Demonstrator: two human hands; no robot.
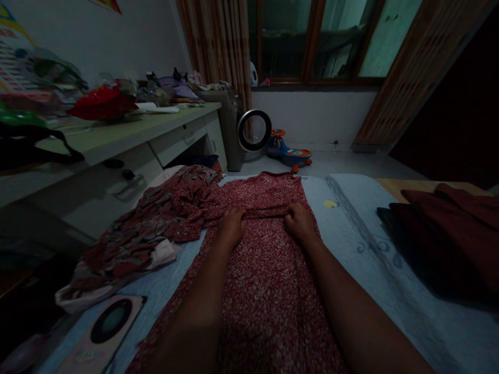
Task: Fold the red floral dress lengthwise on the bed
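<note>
A red speckled garment (261, 280) lies spread flat on a pale blue sheet (351, 234) covering the bed. My left hand (231, 227) and my right hand (299, 222) both rest on the garment about halfway up, fingers curled on a fold or seam (265, 212) that runs across it. Each hand appears to pinch the cloth at that crease. A second patterned red and grey garment (148, 228) lies crumpled to the left, its edge touching the flat one.
A dark red folded cloth pile (448, 234) sits at the right of the bed. A cluttered desk (117, 132) runs along the left wall. On the floor beyond stand a round fan (254, 130) and a toy ride-on car (288, 151). A booklet (109, 324) lies near left.
</note>
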